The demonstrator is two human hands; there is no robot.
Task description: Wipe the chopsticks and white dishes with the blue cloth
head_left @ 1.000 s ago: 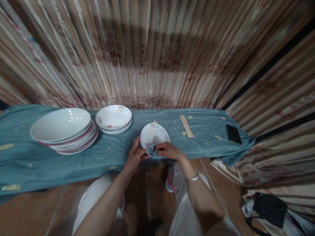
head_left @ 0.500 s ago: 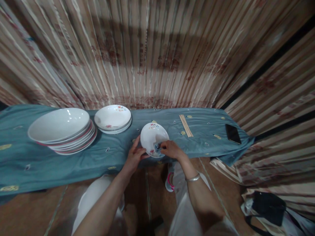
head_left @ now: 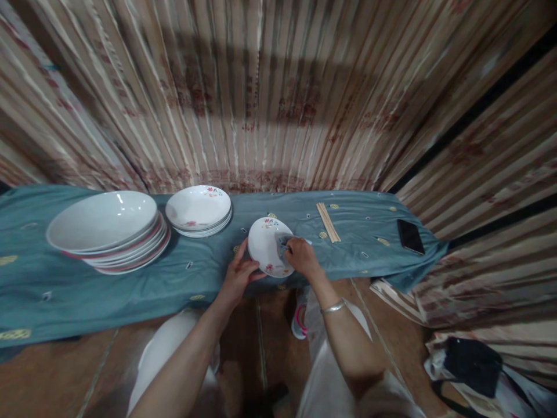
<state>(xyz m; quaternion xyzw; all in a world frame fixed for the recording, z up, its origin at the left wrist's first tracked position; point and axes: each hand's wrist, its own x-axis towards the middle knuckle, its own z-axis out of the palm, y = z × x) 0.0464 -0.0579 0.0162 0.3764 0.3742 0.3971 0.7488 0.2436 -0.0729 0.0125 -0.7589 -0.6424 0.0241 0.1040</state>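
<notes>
A small white plate (head_left: 263, 247) with red flower prints is tilted toward me at the front of the cloth-covered table. Its left rim is gripped by my left hand (head_left: 238, 271), with the thumb on the near edge and the fingers along the side. My right hand (head_left: 301, 255) is closed on a bluish cloth (head_left: 282, 242), pressed against the right part of the plate's inner face. The fingers cover much of the cloth.
Left of the plate stand a stack of flowered plates (head_left: 198, 209) and a taller stack of large white bowls (head_left: 104, 223). To the right lie several wooden chopsticks (head_left: 328, 222) and a black phone (head_left: 410, 236). A pleated curtain (head_left: 261, 104) hangs behind the teal tablecloth (head_left: 209, 278).
My right hand has moved the cloth up and away from me, from the plate's lower edge to its right middle. My left hand keeps its hold on the rim.
</notes>
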